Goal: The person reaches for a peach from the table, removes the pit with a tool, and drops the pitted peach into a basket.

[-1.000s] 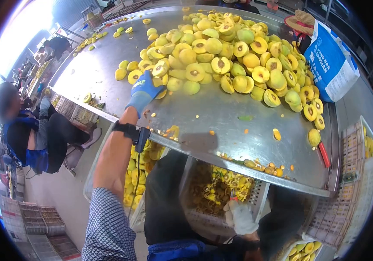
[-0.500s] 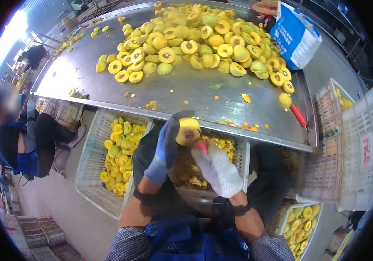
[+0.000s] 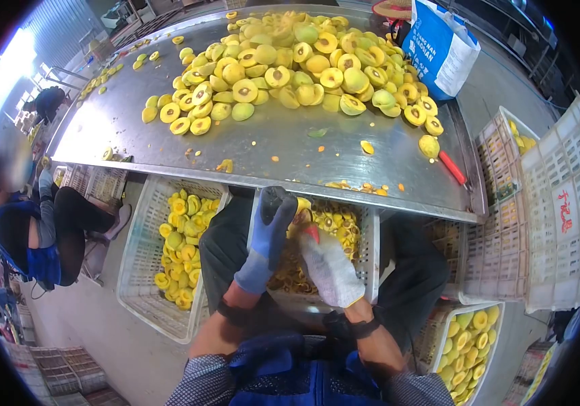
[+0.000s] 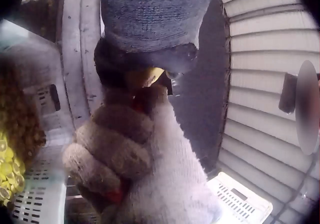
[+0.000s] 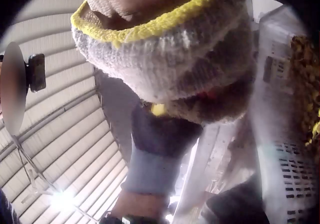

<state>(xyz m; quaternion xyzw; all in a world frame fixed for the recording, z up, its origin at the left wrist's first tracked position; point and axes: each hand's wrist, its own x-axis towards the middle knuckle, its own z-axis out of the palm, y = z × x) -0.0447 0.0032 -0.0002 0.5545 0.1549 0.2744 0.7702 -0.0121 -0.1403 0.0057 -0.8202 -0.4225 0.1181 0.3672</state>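
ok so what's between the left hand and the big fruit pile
In the head view, the front part of the metal table, bare but for a few small scraps, lies between the left hand and the pile.

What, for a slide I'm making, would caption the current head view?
Left hand holding a fruit, right hand a red-handled tool, above a crate beside a fruit-heaped table.

We get white glare at ten o'clock in the head view, sheen across the bench (image 3: 110, 135), and curved, blackened edges; the right hand (image 3: 330, 264) blurs. Our wrist views look hazy, a light (image 5: 63, 201) flaring toward seven o'clock in the right.
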